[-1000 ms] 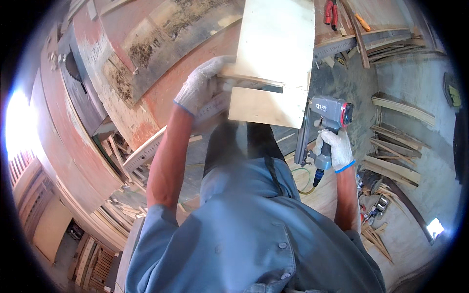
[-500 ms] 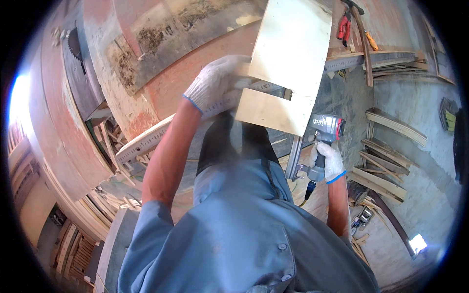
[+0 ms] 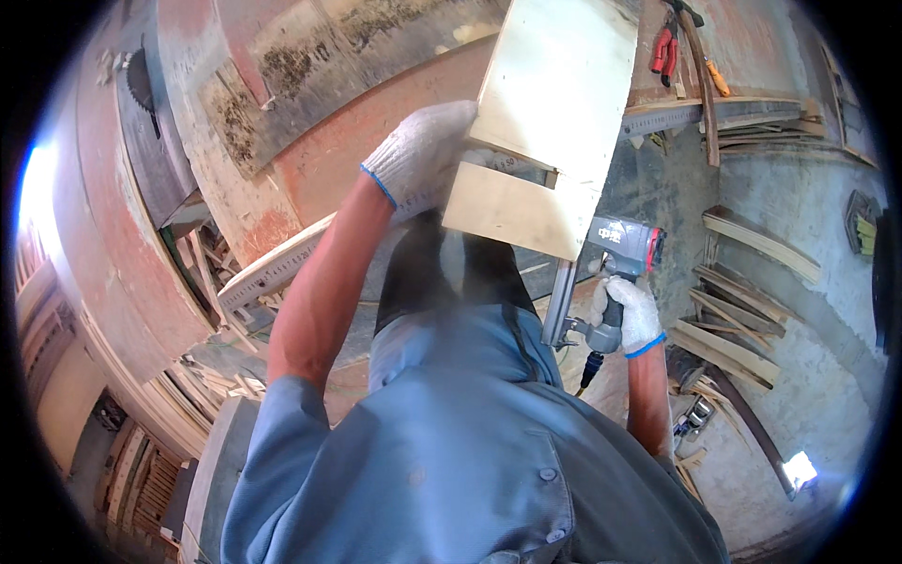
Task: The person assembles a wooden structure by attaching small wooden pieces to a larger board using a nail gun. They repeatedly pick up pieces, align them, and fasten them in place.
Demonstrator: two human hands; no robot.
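A pale wooden board [image 3: 554,89] with a slot cut in from its left side lies in front of me, reaching beyond the top of the view. My left hand [image 3: 427,155], in a white knitted glove with a blue cuff, grips its left edge near the slot; the fingertips are hidden. In my right hand [image 3: 631,315], gloved alike, is a grey and black air nail gun [image 3: 625,246] with a red end cap. Fingers wrap its handle, and a hose fitting hangs below. Its nose and magazine are close to the board's near right corner; contact cannot be made out.
A long ruler [image 3: 277,268] runs along the bench edge. At the far right lie red-handled pliers [image 3: 664,52], a hammer [image 3: 697,75] and an orange-handled tool [image 3: 717,78]. A saw blade [image 3: 141,85] shows at far left. Wood strips [image 3: 728,352] lie on the floor at right.
The board has shifted slightly left in my left hand's grip. The nail gun has moved a little left with it, staying by the board's near right corner.
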